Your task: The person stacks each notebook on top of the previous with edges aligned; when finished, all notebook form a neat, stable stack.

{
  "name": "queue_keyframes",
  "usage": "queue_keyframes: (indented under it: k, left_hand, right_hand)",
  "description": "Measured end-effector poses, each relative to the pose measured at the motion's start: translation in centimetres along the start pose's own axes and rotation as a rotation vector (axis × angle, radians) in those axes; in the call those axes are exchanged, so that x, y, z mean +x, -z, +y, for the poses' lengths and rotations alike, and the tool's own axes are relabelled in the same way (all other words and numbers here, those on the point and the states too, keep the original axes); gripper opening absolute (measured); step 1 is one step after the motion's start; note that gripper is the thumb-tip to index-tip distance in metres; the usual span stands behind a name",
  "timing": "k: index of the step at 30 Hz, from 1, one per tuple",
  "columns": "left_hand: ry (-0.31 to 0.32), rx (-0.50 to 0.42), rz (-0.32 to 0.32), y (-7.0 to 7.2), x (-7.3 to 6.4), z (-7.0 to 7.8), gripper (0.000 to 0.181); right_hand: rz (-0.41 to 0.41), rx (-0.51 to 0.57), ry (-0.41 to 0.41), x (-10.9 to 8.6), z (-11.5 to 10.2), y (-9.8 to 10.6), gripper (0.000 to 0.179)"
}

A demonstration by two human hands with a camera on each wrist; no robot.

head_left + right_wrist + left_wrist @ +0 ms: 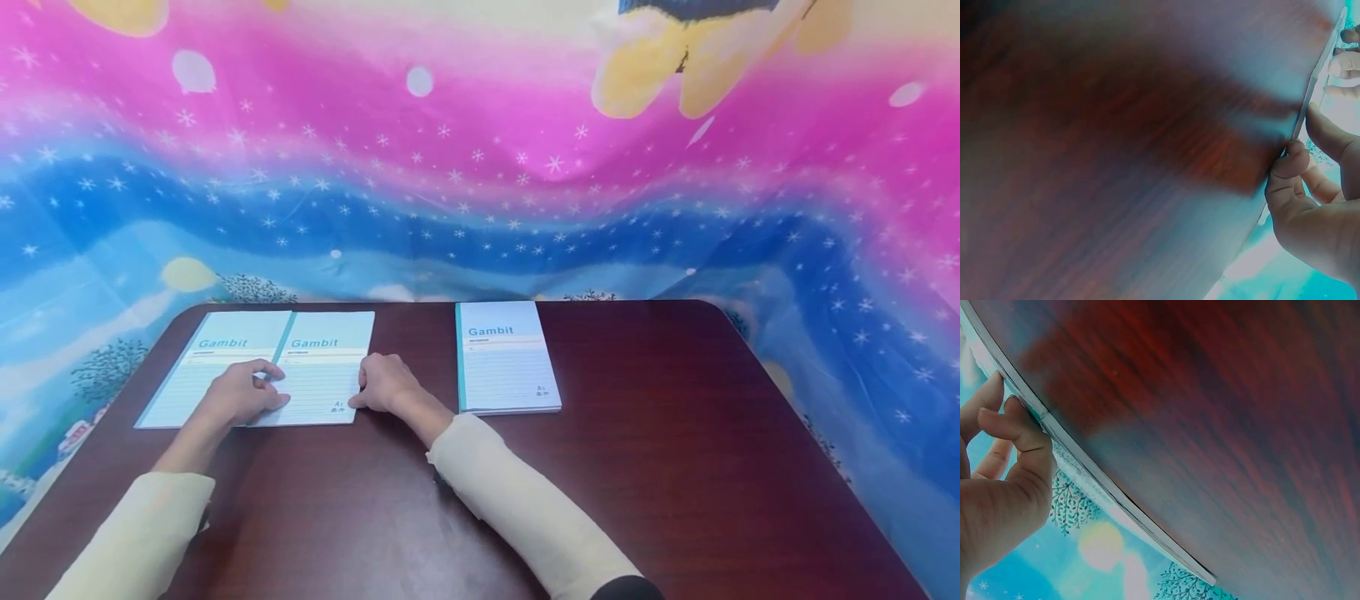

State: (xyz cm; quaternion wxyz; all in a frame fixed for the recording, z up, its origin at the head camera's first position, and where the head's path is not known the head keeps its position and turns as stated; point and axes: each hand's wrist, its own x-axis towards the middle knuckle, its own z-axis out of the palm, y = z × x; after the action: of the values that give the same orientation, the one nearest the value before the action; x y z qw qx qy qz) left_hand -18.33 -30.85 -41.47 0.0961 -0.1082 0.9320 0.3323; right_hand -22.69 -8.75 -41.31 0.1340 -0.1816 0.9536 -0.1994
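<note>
Two pale "Gambit" notebooks lie flat side by side at the back left of the table. The left notebook (176, 392) meets the teal spine of the middle notebook (318, 383). My left hand (243, 393) is over their seam, fingers loosely bent and spread, with fingertips at the covers. In the left wrist view, its fingertips are right by the notebooks' near edges (1116, 494). My right hand (392, 385) grips the middle notebook's right edge by the lower corner. The right wrist view has its thumb (1329, 134) and curled fingers (1288, 169) at that notebook's edge.
A third "Gambit" notebook (506, 367) with a teal spine lies to the right of my right hand, slightly thick like a stack. The dark reddish-brown table (675, 467) ends at the back against a colourful printed cloth (480, 183).
</note>
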Motion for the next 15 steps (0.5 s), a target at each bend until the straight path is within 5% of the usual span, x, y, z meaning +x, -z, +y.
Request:
queue_keyframes:
  k: [15]
  left_hand:
    - [-0.039, 0.049, -0.026, -0.3, -0.9, 0.6, 0.044]
  right_hand:
    - [-0.053, 0.018, 0.021, -1.3, 0.8, 0.4, 0.027]
